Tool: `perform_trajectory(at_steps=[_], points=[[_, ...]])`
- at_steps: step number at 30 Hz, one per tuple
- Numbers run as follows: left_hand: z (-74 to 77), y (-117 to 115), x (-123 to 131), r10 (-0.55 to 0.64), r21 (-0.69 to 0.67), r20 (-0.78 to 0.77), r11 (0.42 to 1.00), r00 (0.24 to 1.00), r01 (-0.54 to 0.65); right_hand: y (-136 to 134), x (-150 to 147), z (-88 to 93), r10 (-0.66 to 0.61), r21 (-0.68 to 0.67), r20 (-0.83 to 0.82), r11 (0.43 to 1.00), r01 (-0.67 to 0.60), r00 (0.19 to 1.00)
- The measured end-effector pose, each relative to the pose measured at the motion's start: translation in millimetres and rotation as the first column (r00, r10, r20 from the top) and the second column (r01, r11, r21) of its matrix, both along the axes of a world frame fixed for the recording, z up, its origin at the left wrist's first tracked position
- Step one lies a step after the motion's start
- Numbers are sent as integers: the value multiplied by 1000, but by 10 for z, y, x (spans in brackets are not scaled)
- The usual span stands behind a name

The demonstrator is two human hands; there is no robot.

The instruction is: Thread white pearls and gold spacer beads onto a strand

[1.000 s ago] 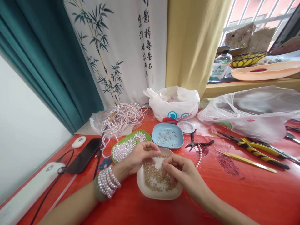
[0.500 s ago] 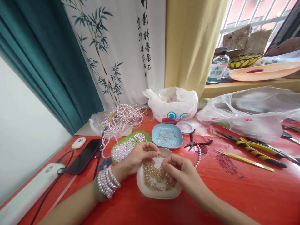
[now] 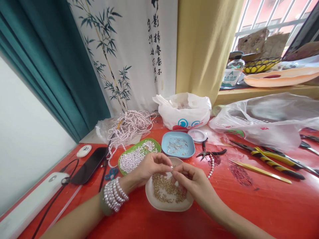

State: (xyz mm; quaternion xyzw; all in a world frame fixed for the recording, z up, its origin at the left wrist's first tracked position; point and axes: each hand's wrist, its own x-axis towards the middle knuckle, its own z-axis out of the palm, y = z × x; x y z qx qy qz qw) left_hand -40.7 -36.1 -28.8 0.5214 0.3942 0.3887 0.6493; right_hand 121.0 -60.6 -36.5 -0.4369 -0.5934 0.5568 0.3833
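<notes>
A white dish (image 3: 169, 206) of small gold beads lies below both hands. My left hand (image 3: 153, 166) is pinched above its upper left part, with pearl bracelets (image 3: 115, 194) round the wrist. A small white pearl (image 3: 171, 168) shows between the fingertips of the two hands. My right hand (image 3: 189, 177) pinches from the other side, over the dish; what else its fingers hold is too small to make out. Behind my left hand is a green tray (image 3: 121, 162) of white pearls. A blue tray (image 3: 163, 146) with small metal pins is behind the dish.
Pearl strands (image 3: 132, 124) lie at the back left, near a phone (image 3: 88, 166) and a white power bank (image 3: 37, 205). Black pliers (image 3: 211, 153), a pearl string (image 3: 211, 167), gold tweezers (image 3: 261, 171), yellow-black pliers (image 3: 276, 163) and plastic bags (image 3: 184, 113) are right and behind.
The fingertips of both hands have come closer together, and a white pearl now shows between them. The view has shifted very slightly.
</notes>
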Motion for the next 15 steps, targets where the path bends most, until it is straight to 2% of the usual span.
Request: perform_trajectory(at_steps=[4,10,15], points=[[51,-16,9,0,72,-60,997,998,5,3,2,15,1,-13,-18,1000,-1,1000],[190,-20,92,38,262,-173,965,984,9,17,69,90,41,-51,-66,998,-44,997],[284,56,253,74,287,-172,958,982,-22,140,198,241,57,7,-47,998,-57,997]])
